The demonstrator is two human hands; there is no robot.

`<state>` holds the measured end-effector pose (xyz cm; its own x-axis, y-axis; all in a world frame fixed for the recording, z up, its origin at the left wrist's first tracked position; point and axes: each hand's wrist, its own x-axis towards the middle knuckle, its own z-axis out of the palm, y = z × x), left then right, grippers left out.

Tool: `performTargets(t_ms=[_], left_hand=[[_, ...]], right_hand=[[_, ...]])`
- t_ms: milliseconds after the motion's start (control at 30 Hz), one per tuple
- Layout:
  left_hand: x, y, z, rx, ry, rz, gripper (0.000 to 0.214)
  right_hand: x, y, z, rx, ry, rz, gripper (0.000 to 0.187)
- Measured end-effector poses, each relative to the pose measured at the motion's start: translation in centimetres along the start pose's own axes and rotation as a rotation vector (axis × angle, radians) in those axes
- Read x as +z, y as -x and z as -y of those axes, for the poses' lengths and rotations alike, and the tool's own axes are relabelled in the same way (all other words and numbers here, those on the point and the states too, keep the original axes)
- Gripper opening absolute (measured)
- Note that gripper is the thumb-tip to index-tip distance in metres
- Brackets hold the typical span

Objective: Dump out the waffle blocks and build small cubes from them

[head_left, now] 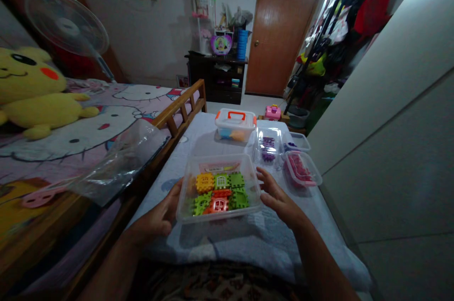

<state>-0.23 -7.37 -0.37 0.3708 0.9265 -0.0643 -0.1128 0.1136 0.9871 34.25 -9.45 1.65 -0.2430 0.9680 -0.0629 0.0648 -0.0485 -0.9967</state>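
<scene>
A clear plastic box (183, 213) without a lid stands in front of me, between my two hands. Inside it lie interlocking toy building blocks: yellow (205, 181), green (240, 199) and orange-red (219, 203), some with window shapes. A printed paper (218, 167) shows at the box's far wall. My left hand (166, 208) holds the left side, its fingertips partly hidden by the wall. On the right side, my right hand (278, 195) has its fingertips against the wall, thumb and fingers slightly apart.
Beyond stands a lidded box (236, 121) with an orange handle. To the right are clear containers with purple pieces (268, 148) and pink pieces (301, 169). A wooden bed rail (177, 107) borders the left, a pale cabinet (390, 126) the right.
</scene>
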Motion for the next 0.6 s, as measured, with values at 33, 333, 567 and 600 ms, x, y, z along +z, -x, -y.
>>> performTargets(t_ms=[33, 333, 567, 600], left_hand=[[-0.2, 0.5, -0.1, -0.036, -0.060, 0.060, 0.110], [1.7, 0.4, -0.2, -0.061, -0.205, -0.120, 0.070], [1.4, -1.8, -0.3, -0.001, -0.044, -0.336, 0.063], [1.5, -2.3, -0.3, 0.001, -0.004, -0.368, 0.062]], right_hand=[[-0.2, -0.8, 0.3, 0.003, 0.020, -0.062, 0.076], [1.7, -7.2, 1.4, 0.041, 0.058, -0.304, 0.063], [3.2, -5.3, 1.4, 0.091, -0.088, -0.240, 0.043], [3.5, -5.0, 1.4, 0.109, -0.112, -0.226, 0.042]])
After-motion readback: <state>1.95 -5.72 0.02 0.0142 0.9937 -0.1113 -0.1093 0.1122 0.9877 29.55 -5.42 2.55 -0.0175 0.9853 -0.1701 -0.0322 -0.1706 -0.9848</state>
